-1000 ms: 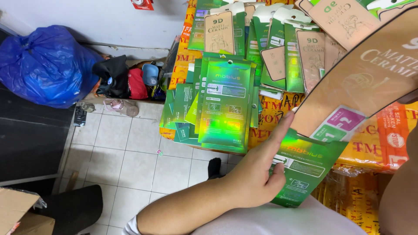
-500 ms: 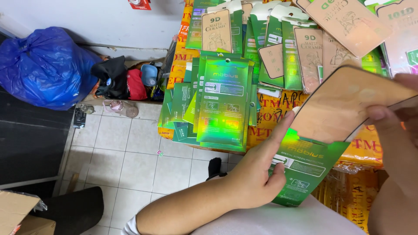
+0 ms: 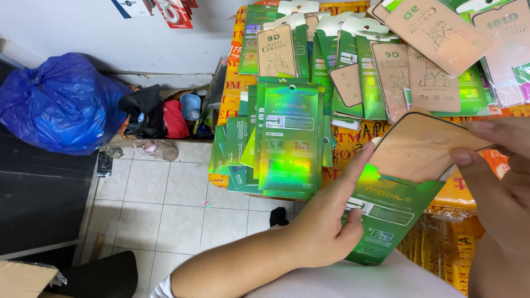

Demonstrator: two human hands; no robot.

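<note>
The tan sheet (image 3: 422,146), black-edged and bendy, sits halfway into the open mouth of the green sleeve (image 3: 386,212), and that sleeve is our landmark here. The left hand (image 3: 326,221) grips the sleeve from its left edge, thumb pressed on the printed front, forefinger stretched up along the side to the mouth, where its tip meets the sheet's lower corner. The right hand (image 3: 497,176) is closed on the sheet's right end, just up and right of the sleeve, thumb on top and the other fingers behind, so the sheet bows a little between the two hands. The sleeve's bottom corner hangs over a pale grey cloth (image 3: 353,281), probably the person's lap. Directly left of the sleeve, a neat stack of shiny green packets (image 3: 290,140) lies on the table, with flatter dark green ones fanned out under it. Above the sleeve, spread across the far part of the table, are more tan sheets in green cards (image 3: 353,72), overlapping in a loose heap. Under it all is the orange and yellow printed table cover (image 3: 348,140), showing between the stack and the sleeve. Well to the left of the sleeve, down on the tiled floor (image 3: 165,204), a big blue plastic bag (image 3: 61,105) slumps against the wall, with a small pile of dark and red clothes (image 3: 154,110) beside it.
</note>
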